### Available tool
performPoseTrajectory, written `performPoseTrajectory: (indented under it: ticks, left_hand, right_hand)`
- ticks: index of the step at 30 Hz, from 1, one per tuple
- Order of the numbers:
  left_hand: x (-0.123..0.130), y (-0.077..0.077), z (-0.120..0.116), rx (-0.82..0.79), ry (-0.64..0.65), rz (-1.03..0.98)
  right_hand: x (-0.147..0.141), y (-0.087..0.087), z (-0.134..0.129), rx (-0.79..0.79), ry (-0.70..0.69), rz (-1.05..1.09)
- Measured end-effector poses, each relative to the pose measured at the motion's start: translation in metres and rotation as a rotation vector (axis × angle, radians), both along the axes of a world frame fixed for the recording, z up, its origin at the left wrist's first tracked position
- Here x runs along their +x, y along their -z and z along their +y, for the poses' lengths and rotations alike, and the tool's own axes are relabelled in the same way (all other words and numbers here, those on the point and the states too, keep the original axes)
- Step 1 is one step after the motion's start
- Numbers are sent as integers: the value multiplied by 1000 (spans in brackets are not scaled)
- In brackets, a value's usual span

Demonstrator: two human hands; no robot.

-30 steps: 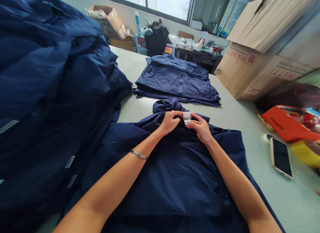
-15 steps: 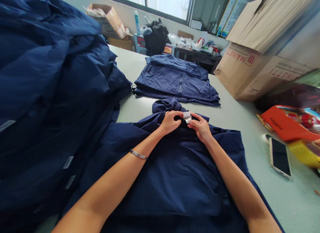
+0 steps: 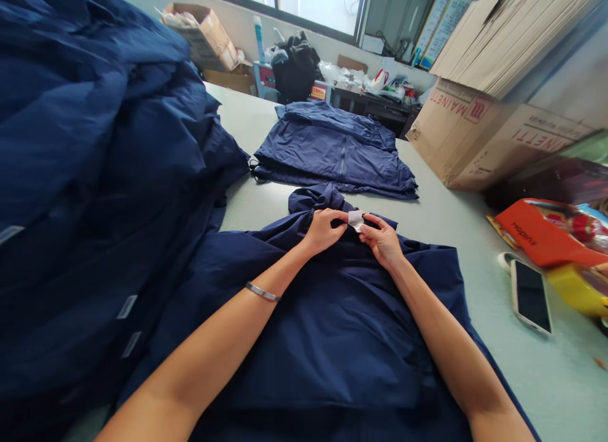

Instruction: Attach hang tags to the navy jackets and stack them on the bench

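Observation:
A navy jacket (image 3: 304, 340) lies spread on the table in front of me, its collar end (image 3: 318, 196) bunched at the far side. Between my hands is a small white label (image 3: 355, 220) at the neck of this garment. My left hand (image 3: 325, 232) pinches the label's left edge with thumb and fingertips. From the other side, my right hand (image 3: 382, 239) grips the label's right edge between thumb and fingers. The print on the label is too small to read.
A large heap of navy garments (image 3: 104, 176) rises at the left. Beyond the jacket lies a folded navy stack (image 3: 323, 151). At the right are a cardboard box (image 3: 465, 132), an orange packet (image 3: 546, 233), a phone (image 3: 531, 296) and a yellow tape roll (image 3: 577, 290).
My right hand has shifted very slightly to the right, and the label looks a little flatter. Otherwise the hands and jacket have kept their places.

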State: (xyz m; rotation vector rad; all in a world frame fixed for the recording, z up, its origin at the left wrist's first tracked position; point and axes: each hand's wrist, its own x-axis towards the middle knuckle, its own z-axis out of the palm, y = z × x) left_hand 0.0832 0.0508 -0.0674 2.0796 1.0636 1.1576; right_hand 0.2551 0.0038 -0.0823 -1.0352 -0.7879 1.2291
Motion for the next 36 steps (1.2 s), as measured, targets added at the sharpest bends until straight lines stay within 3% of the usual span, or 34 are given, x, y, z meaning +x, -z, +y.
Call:
performPoseTrajectory:
  ticks: [13, 28, 36]
  left_hand:
    - [1, 1, 0, 26, -13, 60]
    - [3, 5, 5, -38, -61, 8]
    - [2, 5, 5, -1, -16, 14]
  right_hand:
    - [-4, -1, 1, -25, 76, -12]
    - [-2, -4, -2, 41, -41, 45]
    - [-12, -6, -5, 118, 67, -154]
